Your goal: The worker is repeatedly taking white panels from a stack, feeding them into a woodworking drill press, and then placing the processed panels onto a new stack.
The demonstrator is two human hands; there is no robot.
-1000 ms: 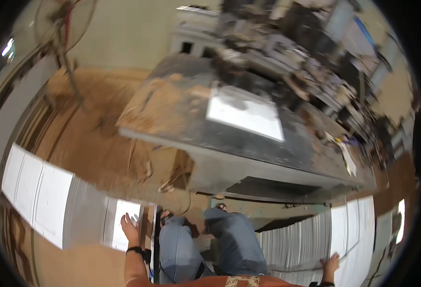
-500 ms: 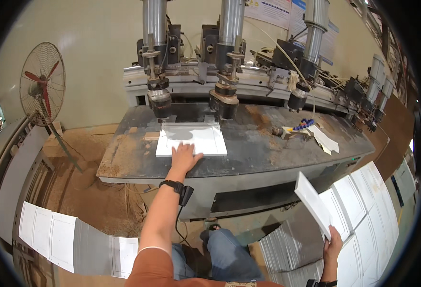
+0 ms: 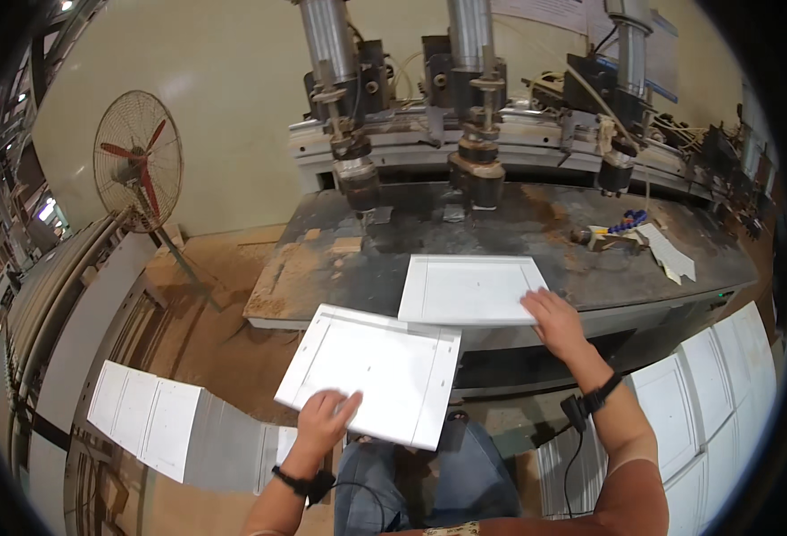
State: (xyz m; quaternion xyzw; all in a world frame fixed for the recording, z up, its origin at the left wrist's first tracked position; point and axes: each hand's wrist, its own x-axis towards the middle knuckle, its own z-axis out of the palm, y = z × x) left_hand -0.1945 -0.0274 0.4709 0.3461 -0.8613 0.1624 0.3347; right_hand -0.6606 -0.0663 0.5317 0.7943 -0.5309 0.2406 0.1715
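Note:
Two white rectangular panels with grooved borders are in front of me. One panel [image 3: 371, 371] is tilted off the table's front edge above my lap, and my left hand [image 3: 324, 418] grips its near edge. The other panel [image 3: 469, 290] rests on the dark machine table [image 3: 411, 237], jutting slightly past its front edge. My right hand [image 3: 554, 320] is closed on that panel's right end, with the fingers over the top face. The first panel's far right corner meets or overlaps the second one's near left corner; I cannot tell if they touch.
Two drill heads [image 3: 358, 183] [image 3: 478, 179] hang over the table, with another [image 3: 617, 170] farther right. A blue segmented hose [image 3: 626, 221] and torn paper [image 3: 666, 255] lie at the right. Stacked panels stand at lower left [image 3: 166, 429] and right [image 3: 666, 406]. A fan [image 3: 139, 161] stands left.
My left hand has drawn its panel from beneath the drill heads toward me. My right hand has brought the other panel from the lower right onto the table. The view has swung left.

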